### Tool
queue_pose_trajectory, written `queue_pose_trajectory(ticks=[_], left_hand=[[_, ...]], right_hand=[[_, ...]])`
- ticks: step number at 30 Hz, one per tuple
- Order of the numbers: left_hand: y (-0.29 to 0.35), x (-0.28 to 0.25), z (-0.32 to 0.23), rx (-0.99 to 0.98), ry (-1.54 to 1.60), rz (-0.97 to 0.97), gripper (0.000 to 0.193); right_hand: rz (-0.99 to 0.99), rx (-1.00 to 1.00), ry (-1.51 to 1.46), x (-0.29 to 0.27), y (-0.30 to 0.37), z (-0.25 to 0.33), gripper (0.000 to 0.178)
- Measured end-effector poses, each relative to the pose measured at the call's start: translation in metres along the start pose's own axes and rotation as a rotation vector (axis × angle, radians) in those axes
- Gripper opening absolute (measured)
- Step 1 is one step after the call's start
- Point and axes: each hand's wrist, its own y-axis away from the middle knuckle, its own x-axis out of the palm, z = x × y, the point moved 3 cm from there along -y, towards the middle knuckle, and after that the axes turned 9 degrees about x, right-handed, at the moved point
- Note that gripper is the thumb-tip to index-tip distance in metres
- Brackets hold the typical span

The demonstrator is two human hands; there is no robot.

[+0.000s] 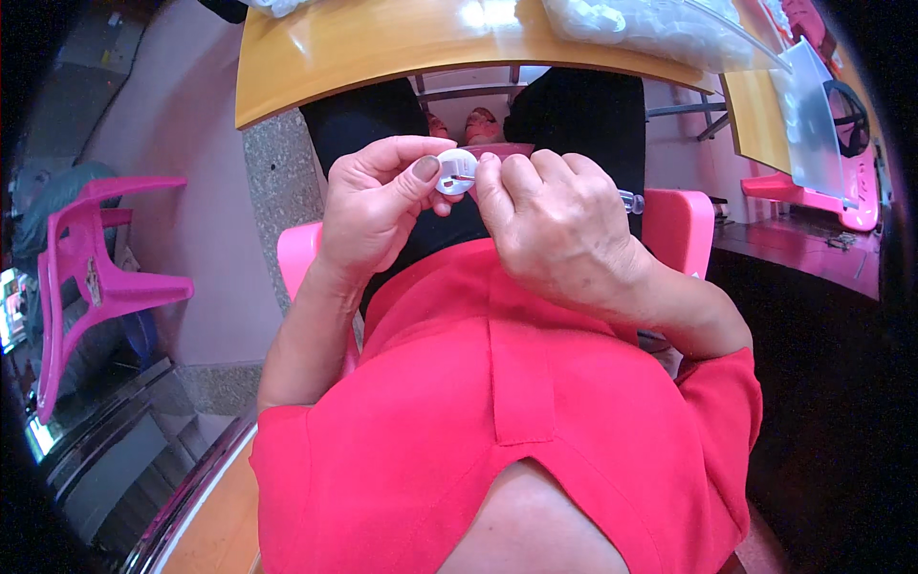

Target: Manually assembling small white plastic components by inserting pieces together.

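Note:
Between the thumb and fingers of my left hand is a small round white plastic piece, held up above my lap. My right hand is closed around a slim tool with a clear handle end, which sticks out past the little-finger side. A thin tip reaches from the right fingertips to the face of the round piece and seems to touch it. Most of the tool is hidden in my fist, so its exact kind does not show. Both hands are close together, just short of the table edge.
A wooden table spans the far side, with a clear bag of translucent plastic parts on it. A translucent bin stands at the right. Pink chair arms flank me, and another pink plastic chair is at the left.

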Motion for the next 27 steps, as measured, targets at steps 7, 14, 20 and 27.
queue_pose_trajectory(ticks=[7, 14, 20, 27], left_hand=[[0.000, 0.000, 0.002, -0.023, -0.004, -0.018, 0.020], [0.002, -0.001, 0.003, 0.021, -0.050, -0.035, 0.019], [0.001, -0.002, 0.004, 0.020, -0.119, -0.066, 0.018], [-0.002, -0.002, 0.003, 0.038, -0.150, -0.034, 0.018]], right_hand=[[0.020, -0.050, 0.066, 0.002, -0.001, 0.003, 0.029], [0.047, -0.078, 0.105, 0.005, -0.005, 0.008, 0.030], [-0.041, -0.101, 0.084, 0.013, -0.008, 0.010, 0.017], [0.076, 0.017, -0.058, 0.009, -0.009, -0.001, 0.014]])
